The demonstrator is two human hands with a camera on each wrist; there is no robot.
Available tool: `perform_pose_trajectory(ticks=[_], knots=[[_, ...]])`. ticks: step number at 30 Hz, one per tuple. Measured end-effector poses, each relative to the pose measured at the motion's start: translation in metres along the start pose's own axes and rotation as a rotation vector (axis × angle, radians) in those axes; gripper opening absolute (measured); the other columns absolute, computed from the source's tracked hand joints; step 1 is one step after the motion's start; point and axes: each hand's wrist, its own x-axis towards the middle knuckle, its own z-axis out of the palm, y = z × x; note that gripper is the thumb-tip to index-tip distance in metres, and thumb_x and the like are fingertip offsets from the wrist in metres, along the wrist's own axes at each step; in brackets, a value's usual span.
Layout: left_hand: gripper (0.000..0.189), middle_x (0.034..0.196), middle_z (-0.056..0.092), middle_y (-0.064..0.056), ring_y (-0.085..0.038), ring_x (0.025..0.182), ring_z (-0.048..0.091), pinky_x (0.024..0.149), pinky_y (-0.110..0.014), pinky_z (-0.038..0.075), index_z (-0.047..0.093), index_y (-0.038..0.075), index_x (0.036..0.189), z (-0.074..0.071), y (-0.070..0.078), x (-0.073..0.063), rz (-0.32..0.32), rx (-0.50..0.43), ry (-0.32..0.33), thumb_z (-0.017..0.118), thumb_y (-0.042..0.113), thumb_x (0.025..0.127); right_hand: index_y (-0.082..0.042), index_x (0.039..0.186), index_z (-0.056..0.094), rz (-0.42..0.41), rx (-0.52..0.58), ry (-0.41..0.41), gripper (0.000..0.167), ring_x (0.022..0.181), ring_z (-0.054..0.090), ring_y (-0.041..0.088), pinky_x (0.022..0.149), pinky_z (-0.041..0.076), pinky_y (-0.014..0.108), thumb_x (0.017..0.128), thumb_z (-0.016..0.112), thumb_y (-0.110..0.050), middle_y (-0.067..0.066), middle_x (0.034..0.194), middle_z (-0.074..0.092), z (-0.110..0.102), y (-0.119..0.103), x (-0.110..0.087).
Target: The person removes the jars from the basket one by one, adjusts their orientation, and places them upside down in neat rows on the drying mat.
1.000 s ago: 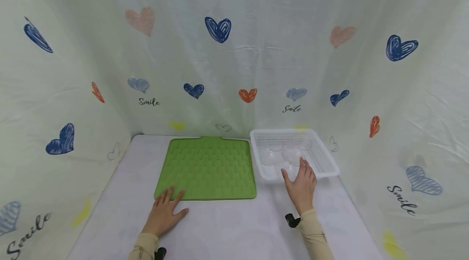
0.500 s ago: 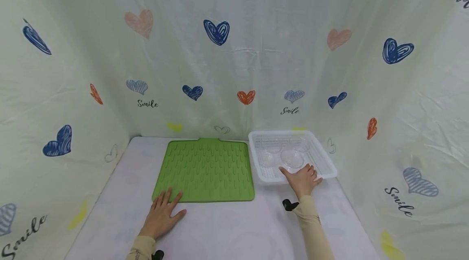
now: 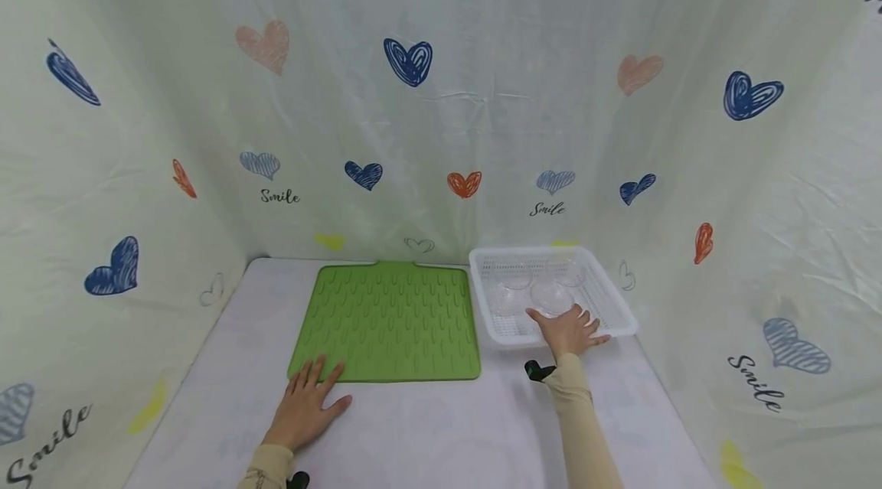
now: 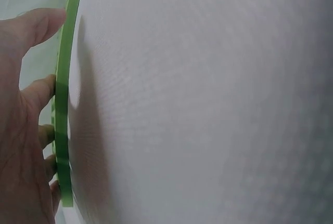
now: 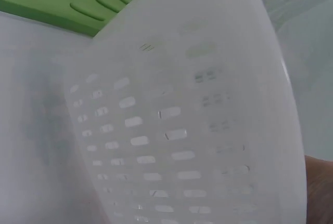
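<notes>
My left hand (image 3: 302, 411) lies with spread, straight fingers on the front left corner of a green ridged drying mat (image 3: 396, 324). In the left wrist view its fingertips meet the mat's edge (image 4: 62, 109). A white plastic basket (image 3: 520, 340) stands right of the mat, with several clear round dishes (image 3: 547, 295) inside. My right hand (image 3: 566, 333) reaches over the basket's front rim, fingers spread, thumb close to the nearest dish. From the right wrist, the slotted basket wall (image 5: 151, 141) covers most of that hand; only a sliver shows at the right edge.
A white cloth covers the table (image 3: 427, 435). Behind and at both sides hangs a pale curtain (image 3: 441, 114) printed with hearts. The basket's left side stands right beside the mat, its back close to the curtain.
The right hand has come down toward the basket's front rim, its fingers fanning out to the right. The left hand has kept its place on the mat. The head view has shifted slightly.
</notes>
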Motion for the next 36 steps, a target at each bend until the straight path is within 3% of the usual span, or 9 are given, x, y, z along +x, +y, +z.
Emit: perform_pose_trajectory(ticks=[12, 20, 25, 30, 36], knots=[[0.068, 0.154, 0.030, -0.024, -0.049, 0.142, 0.021, 0.115, -0.063, 0.018, 0.047, 0.018, 0.144, 0.000, -0.001, 0.001, -0.010, 0.010, -0.004, 0.056, 0.057, 0.090, 0.016, 0.130, 0.035, -0.012, 0.015, -0.029, 0.106, 0.140, 0.010, 0.058, 0.106, -0.014, 0.075, 0.068, 0.077, -0.059, 0.039, 0.133, 0.041, 0.002, 0.001, 0.005], [0.067, 0.153, 0.032, -0.025, -0.050, 0.141, 0.023, 0.115, -0.063, 0.019, 0.049, 0.018, 0.142, 0.004, -0.003, 0.000, -0.006, -0.001, 0.013, 0.059, 0.056, 0.089, 0.014, 0.130, 0.035, -0.056, 0.095, 0.024, 0.100, 0.141, 0.017, 0.051, 0.111, -0.014, 0.069, 0.069, 0.078, -0.053, 0.032, 0.140, 0.041, 0.006, 0.000, 0.001], [0.067, 0.153, 0.031, -0.025, -0.049, 0.142, 0.022, 0.115, -0.062, 0.017, 0.048, 0.019, 0.143, 0.005, -0.004, -0.001, -0.011, 0.001, 0.008, 0.058, 0.056, 0.089, 0.013, 0.130, 0.035, -0.078, 0.178, 0.054, 0.097, 0.136, 0.030, 0.049, 0.111, -0.011, 0.071, 0.070, 0.079, -0.050, 0.033, 0.137, 0.042, 0.006, -0.003, 0.000], [0.067, 0.154, 0.029, -0.024, -0.048, 0.142, 0.021, 0.115, -0.062, 0.017, 0.046, 0.019, 0.144, 0.005, -0.004, -0.001, -0.020, -0.007, -0.007, 0.058, 0.056, 0.089, 0.009, 0.132, 0.034, -0.079, 0.189, 0.087, 0.097, 0.123, 0.044, 0.050, 0.112, -0.006, 0.070, 0.071, 0.078, -0.052, 0.033, 0.126, 0.050, 0.008, -0.003, -0.001], [0.068, 0.154, 0.029, -0.024, -0.048, 0.143, 0.020, 0.116, -0.062, 0.016, 0.046, 0.019, 0.144, 0.003, -0.004, -0.001, -0.025, -0.018, -0.009, 0.059, 0.056, 0.089, 0.003, 0.139, 0.029, -0.093, 0.288, 0.155, 0.100, 0.120, 0.050, 0.047, 0.113, -0.003, 0.069, 0.071, 0.080, -0.050, 0.030, 0.124, 0.055, 0.010, -0.001, -0.002]])
